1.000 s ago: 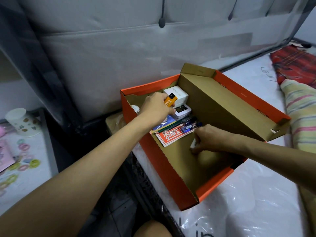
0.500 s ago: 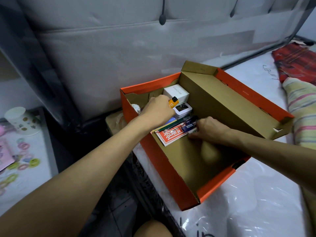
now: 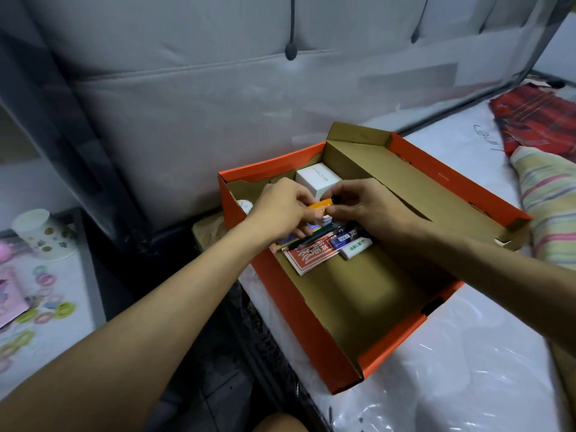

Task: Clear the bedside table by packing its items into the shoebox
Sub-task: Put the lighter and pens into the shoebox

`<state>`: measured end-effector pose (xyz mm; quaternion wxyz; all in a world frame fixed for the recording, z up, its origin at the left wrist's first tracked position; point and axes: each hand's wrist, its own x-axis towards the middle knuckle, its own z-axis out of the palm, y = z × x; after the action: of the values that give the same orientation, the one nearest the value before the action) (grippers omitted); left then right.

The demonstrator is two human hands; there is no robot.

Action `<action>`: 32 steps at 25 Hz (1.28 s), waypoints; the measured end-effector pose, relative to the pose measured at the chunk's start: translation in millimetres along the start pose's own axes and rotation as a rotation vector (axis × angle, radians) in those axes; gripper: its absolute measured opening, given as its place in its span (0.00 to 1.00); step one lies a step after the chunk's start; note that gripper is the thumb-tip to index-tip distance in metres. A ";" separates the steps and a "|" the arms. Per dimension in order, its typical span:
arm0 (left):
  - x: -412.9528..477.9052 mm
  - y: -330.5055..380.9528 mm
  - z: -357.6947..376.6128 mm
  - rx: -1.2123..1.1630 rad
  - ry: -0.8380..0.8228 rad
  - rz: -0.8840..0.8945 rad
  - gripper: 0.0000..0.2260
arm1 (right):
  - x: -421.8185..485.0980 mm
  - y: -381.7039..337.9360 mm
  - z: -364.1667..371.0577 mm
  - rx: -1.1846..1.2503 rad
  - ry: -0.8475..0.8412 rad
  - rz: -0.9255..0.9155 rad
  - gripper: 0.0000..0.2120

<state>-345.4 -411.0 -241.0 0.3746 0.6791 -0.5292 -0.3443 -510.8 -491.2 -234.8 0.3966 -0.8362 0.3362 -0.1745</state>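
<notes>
Forearms reach in from the near edge and meet over the far end of the open orange cardboard shoebox, which sits on the plastic-wrapped mattress. Left hand pinches one end of a small orange lighter; right hand pinches the other end by its dark cap. Both grips closed on it, so neither hand is nearer. Its long axis runs left to right, roughly level, held above the packed items. Directly below lie pens, a red printed packet and a white eraser. Just beyond stands a white cardboard cube. Likely next: lower it straight down. Far left, the desk holds a paper cup and coloured rings.
</notes>
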 end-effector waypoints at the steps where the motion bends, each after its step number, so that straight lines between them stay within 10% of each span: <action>1: -2.0 0.7 -1.6 -0.007 0.025 0.013 0.04 | 1.0 0.8 0.3 0.028 0.000 0.012 0.04; 19: -2.8 -0.1 -9.5 0.253 -0.024 0.056 0.10 | 3.4 12.9 -2.9 0.540 0.063 0.154 0.14; 25: -1.7 1.7 -8.3 0.242 -0.155 0.023 0.09 | 4.0 6.6 0.4 0.432 0.060 0.205 0.11; 32: -6.2 -7.7 -9.9 0.525 0.112 0.162 0.09 | 15.0 20.4 29.6 -0.020 -0.141 0.507 0.07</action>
<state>-334.6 -402.3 -242.5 0.2407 0.7264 -0.6313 -0.1261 -492.2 -494.9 -268.8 0.4418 -0.7393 0.5082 -0.0075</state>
